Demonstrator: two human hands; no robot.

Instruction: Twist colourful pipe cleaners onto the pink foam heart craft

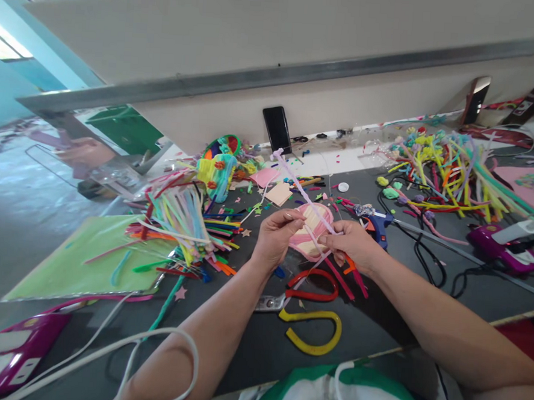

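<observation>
2 bare hands meet near the centre of the frame in the head view. The left hand (274, 235) pinches a thin lilac fuzzy strand (304, 193) between thumb and forefinger; the right hand (353, 244) has its thumb and forefinger pressed together on the same strand, farther right, where 2 lengths of it seem to cross. The strand's upper end rises towards the upper centre, and a rounded pink-and-cream flat piece (310, 218) sits just behind the fingers; whether the strand is fixed to it I cannot tell.

The likeliest fault, I judge, is the crossing slipping or kinking if either pinch loosens or the pull is uneven. The long upper end could also catch on loose scraps. Below the fingers, red-and-yellow-handled metal scissors (313, 296) lie on the dark grey tabletop (258, 350), close enough for a dropped hand to knock. A blue glue gun (380, 226) beside the right hand might be hot, and a white cable (173, 329) looping across the left forearm, lower left, could snag.
</observation>
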